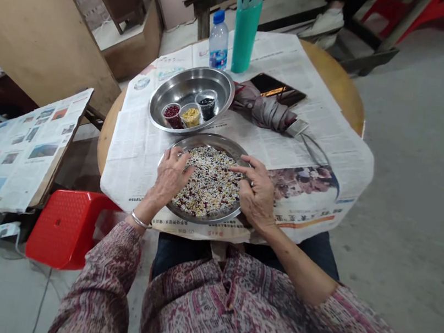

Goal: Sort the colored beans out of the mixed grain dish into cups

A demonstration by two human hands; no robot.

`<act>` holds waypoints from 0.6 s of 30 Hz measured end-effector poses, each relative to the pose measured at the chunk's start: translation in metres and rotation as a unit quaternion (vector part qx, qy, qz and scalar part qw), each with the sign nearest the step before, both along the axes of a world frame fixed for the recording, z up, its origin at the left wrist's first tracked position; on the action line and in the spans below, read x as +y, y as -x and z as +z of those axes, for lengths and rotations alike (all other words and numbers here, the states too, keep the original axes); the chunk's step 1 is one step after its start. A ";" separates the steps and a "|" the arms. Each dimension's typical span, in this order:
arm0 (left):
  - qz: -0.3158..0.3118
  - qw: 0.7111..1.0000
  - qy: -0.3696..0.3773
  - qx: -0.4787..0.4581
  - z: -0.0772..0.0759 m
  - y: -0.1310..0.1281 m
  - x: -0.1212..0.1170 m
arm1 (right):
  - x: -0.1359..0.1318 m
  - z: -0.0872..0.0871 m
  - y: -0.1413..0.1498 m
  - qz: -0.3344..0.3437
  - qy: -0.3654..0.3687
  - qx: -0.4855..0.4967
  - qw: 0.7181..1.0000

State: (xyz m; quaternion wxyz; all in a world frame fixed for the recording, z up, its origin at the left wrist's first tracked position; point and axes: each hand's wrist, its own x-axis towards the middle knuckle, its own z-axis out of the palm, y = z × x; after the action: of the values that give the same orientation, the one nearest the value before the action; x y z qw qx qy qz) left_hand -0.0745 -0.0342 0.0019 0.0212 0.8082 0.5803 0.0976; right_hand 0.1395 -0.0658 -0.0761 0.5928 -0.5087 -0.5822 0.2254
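A shallow steel plate point(197, 220) holds a spread of mixed white rice, dark red, yellow and black grains point(206, 183). My left hand point(172, 176) rests at its left rim, fingers bent and apart, with nothing visible in them. From the right, my right hand point(258, 193) reaches over the plate with the index finger stretched to the grains and the thumb apart from it. Behind stands a deeper steel basin point(176, 83). Inside it are three clear cups: one of dark red beans point(173, 116), one of yellow grains point(190, 117) and one of black beans point(206, 107).
Newspaper point(131, 158) covers the round table point(342, 87). Toward the back stand a water bottle point(218, 43) and a teal flask point(246, 31). A folded umbrella point(267, 111) and a phone point(273, 87) lie to the right. On the floor at left is a red stool point(60, 228).
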 end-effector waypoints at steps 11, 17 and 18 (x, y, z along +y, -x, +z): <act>-0.155 0.965 0.202 -0.054 0.000 -0.028 0.006 | 0.000 0.003 -0.001 0.001 -0.008 -0.008 1.000; -0.209 0.947 0.233 -0.078 0.026 -0.016 -0.031 | 0.000 0.002 -0.001 0.003 -0.003 -0.005 1.000; -0.215 0.945 0.238 -0.070 0.029 -0.012 -0.037 | 0.000 0.002 -0.001 0.003 -0.002 -0.005 1.000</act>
State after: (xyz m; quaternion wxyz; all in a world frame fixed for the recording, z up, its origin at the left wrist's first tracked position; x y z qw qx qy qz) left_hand -0.0626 -0.0717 0.0312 0.2738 0.8764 0.3963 0.0062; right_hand 0.1407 -0.0654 -0.0746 0.5903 -0.5073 -0.5866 0.2237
